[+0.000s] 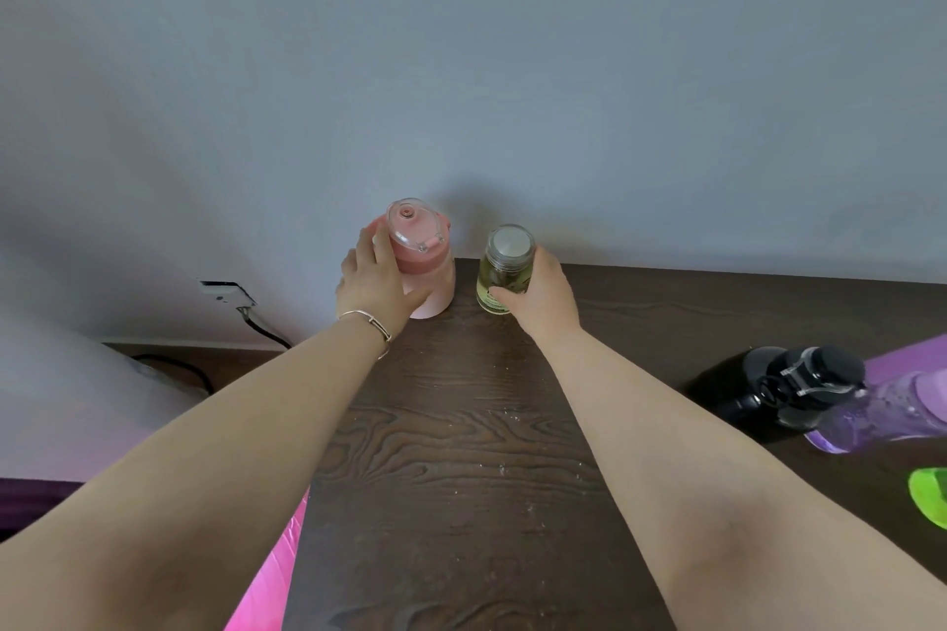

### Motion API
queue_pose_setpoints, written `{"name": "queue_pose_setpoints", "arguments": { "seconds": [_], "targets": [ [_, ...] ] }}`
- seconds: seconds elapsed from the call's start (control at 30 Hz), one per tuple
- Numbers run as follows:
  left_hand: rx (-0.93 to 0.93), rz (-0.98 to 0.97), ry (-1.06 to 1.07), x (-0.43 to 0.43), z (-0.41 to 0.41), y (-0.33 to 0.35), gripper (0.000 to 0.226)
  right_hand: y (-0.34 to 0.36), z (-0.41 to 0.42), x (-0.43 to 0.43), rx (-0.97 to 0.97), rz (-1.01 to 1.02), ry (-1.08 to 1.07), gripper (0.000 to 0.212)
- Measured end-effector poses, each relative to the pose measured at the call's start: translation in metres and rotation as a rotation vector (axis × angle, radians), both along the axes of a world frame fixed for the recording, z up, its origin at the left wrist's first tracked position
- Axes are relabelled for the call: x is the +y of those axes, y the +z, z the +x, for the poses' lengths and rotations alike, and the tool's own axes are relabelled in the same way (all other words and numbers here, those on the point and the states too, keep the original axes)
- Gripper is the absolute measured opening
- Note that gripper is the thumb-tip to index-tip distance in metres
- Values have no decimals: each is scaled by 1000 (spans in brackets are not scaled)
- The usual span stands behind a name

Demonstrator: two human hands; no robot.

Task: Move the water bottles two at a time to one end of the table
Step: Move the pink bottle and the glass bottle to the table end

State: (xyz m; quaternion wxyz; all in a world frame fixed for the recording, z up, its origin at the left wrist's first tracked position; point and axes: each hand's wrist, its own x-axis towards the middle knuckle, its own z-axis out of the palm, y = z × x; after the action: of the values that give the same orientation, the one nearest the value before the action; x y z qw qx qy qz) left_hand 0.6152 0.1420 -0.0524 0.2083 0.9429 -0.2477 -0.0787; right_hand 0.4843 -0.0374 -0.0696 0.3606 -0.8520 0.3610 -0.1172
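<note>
A pink water bottle (428, 259) with a clear flip lid stands at the far left corner of the dark wooden table (461, 451), close to the wall. My left hand (376, 284) is wrapped around its left side. Just to its right stands a small clear bottle (499, 269) with a silver cap and a yellowish label. My right hand (543, 295) grips that bottle from the right. Both bottles are upright with their bases on the table.
A black bottle (779, 387), a purple bottle (881, 413) and a bit of a green one (930, 494) are at the right edge. A wall socket with a black cable (228, 295) is left of the table. Something pink (271, 574) lies below the table's left edge.
</note>
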Motion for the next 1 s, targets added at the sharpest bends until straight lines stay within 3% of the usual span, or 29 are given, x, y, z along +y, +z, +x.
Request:
{"name": "queue_pose_setpoints", "arguments": {
  "seconds": [0.17,0.3,0.57,1.0],
  "targets": [
    [-179,272,-167,21,-21,11,106,19,-25,15,98,-216,86,83],
    [-315,348,-295,33,-42,23,97,36,-47,28,254,-457,211,82],
    [-395,421,-463,51,-93,41,89,59,-102,62,368,-570,218,78],
    [-402,471,-407,65,-219,60,89,87,-235,55,348,-602,229,74]
  ]
}}
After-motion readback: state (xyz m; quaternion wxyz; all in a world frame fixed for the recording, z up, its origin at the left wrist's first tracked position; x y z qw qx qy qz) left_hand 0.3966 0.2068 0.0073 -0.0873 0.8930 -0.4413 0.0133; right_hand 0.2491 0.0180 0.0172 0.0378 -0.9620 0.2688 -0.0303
